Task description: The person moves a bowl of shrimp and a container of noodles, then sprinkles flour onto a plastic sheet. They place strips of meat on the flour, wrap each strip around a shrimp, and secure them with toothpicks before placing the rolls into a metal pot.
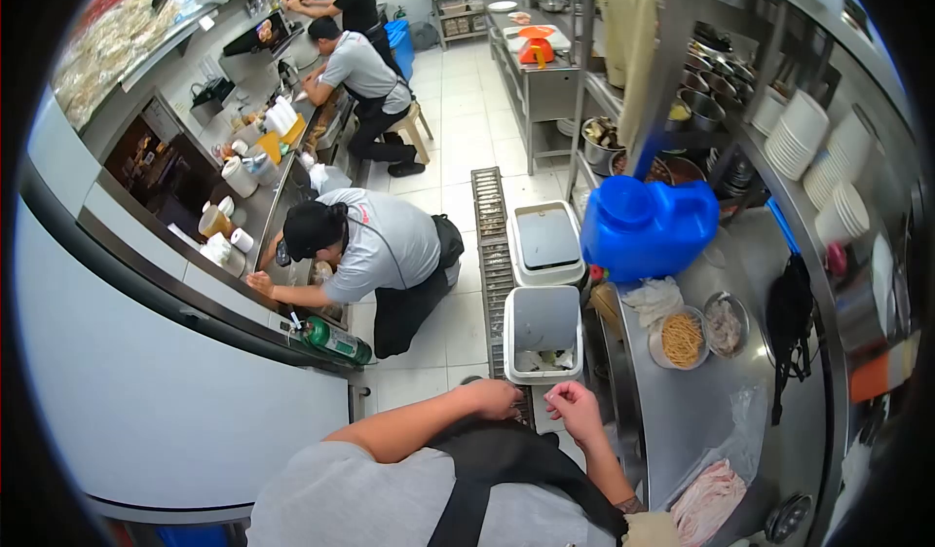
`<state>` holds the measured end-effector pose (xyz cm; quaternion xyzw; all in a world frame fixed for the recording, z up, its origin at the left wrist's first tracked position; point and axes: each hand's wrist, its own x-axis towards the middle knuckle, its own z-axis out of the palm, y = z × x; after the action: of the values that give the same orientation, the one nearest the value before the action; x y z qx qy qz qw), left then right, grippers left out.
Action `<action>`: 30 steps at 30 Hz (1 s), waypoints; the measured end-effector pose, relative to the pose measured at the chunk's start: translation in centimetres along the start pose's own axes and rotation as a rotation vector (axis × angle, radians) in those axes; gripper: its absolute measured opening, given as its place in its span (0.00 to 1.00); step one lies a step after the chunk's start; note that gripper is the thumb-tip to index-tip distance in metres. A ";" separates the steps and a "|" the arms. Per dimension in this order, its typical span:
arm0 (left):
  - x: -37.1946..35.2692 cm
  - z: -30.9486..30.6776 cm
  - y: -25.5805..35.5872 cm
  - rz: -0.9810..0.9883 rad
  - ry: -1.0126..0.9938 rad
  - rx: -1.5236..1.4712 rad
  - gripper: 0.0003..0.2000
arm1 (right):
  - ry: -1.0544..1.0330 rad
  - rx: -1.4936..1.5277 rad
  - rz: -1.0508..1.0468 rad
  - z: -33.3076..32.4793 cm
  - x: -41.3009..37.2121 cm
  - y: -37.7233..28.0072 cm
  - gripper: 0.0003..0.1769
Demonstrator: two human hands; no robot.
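Note:
My left hand (499,399) is held in front of my dark apron (467,459), its fingers curled downward; anything inside them is hidden. A short way to its right, my right hand (575,408) has thumb and fingertips pinched together, and whatever they hold is too small to name. Both hands are just on my side of an open white bin (543,321) with scraps in its bottom. Right of my hands, on the steel counter (672,415), are a container of yellow strips (681,340), a metal bowl of pale food (725,325) and a bag of pinkish sliced meat (709,503).
A second bin (545,238) stands behind the open one, beside a floor drain grate (493,255). One co-worker (380,245) bends at the left counter; two more work farther back. A blue jug (643,226) sits at the counter's far end. A green cylinder (336,340) lies left.

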<state>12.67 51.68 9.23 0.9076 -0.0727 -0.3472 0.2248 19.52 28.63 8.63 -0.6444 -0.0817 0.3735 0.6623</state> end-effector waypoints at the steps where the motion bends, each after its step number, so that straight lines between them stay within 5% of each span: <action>1: -0.4 -0.3 -1.3 0.004 -0.008 -0.022 0.25 | -0.005 -0.013 0.013 1.0 0.9 -0.1 0.04; 8: -6.0 0.3 -15.0 -0.070 0.123 -0.199 0.25 | -0.070 -0.447 0.001 8.9 10.0 -0.9 0.06; 16: -11.1 -4.8 -31.5 -0.297 0.022 -0.192 0.22 | -0.059 -0.829 0.047 15.6 19.5 -4.0 0.14; 25: -0.7 -18.2 -36.2 -0.143 0.006 -0.162 0.23 | -0.148 -0.884 0.266 15.3 27.6 -5.9 0.20; 30: 3.9 -26.9 -37.8 -0.065 -0.008 -0.113 0.25 | -0.137 -0.926 0.118 12.2 38.1 -10.4 0.23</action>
<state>32.52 93.71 7.26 0.8939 -0.0243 -0.3616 0.2640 43.31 62.34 5.80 -0.8493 -0.2465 0.3763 0.2761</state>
